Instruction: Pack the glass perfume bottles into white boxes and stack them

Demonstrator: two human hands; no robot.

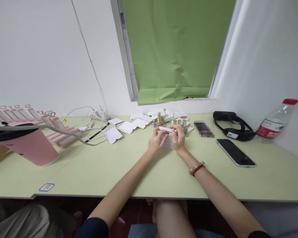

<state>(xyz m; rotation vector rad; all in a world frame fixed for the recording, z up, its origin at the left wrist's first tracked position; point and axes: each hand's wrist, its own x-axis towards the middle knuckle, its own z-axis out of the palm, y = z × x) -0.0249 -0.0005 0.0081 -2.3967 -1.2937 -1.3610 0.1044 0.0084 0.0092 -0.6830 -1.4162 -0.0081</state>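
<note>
Both hands are together over the middle of the table, with a small white paper box (168, 142) between them. My left hand (155, 141) has its fingers closed on the box's left side, near the top. My right hand (179, 138) grips the right side, its thumb and fingers close to the upper edge. A dark spot shows between the fingertips; I cannot make out what it is. Just behind the hands stand small glass bottles with gold tops, one pinkish bottle (159, 120) on the left and several clear bottles (183, 125) on the right.
White paper boxes (127, 127) and flat pieces lie behind and left. To the right are a phone (235, 152), a black headset (234, 127) and a water bottle (272, 124). On the left stand a pink cup (34, 147), cables (99, 124) and pink tubes (67, 136), beside another person's hand.
</note>
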